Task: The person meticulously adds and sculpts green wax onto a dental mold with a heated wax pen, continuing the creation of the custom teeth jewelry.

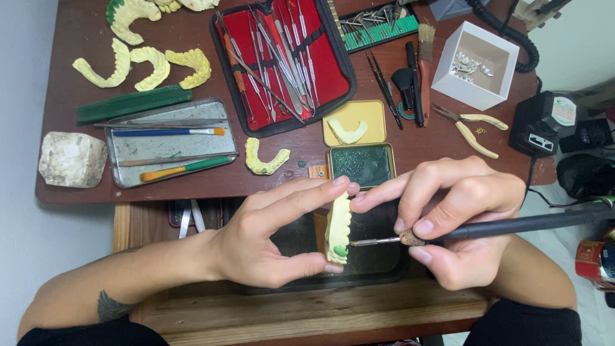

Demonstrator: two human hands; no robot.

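Yellow plaster forms the dental cast (pixel 337 225) held upright on edge over the open drawer (pixel 378 269) at the front of the desk. A small green dab of wax (pixel 340 251) sits near its lower end. The left hand (pixel 269 240) pinches the cast lengthwise, its fingertips on the top end and its thumb under the bottom end. The right hand (pixel 458 218) grips a black electric wax tool (pixel 487 229) like a pen, thumb and fingers closed around the shaft, while its index finger stretches across to touch the top of the cast. The tool's thin metal tip (pixel 368 242) points left and meets the cast right at the green dab.

Just behind the hands, on the brown desk (pixel 192 32), lies an open tin (pixel 360 164) of dark green wax with its yellow lid (pixel 355 122) above it, a small arch-shaped cast lying in the lid. Another yellow arch (pixel 266 159) lies to the left of the tin. Further left stands a grey metal tray (pixel 170 142) with brushes, a green bar (pixel 134 104) above it, and a rough white block (pixel 72 159) at the desk's left edge. Three more yellow casts (pixel 144 64) lie toward the back left. A red-lined case (pixel 282 61) of metal instruments lies open at the back centre, with a white box (pixel 475 64) and yellow-handled pliers (pixel 474 128) to the right.
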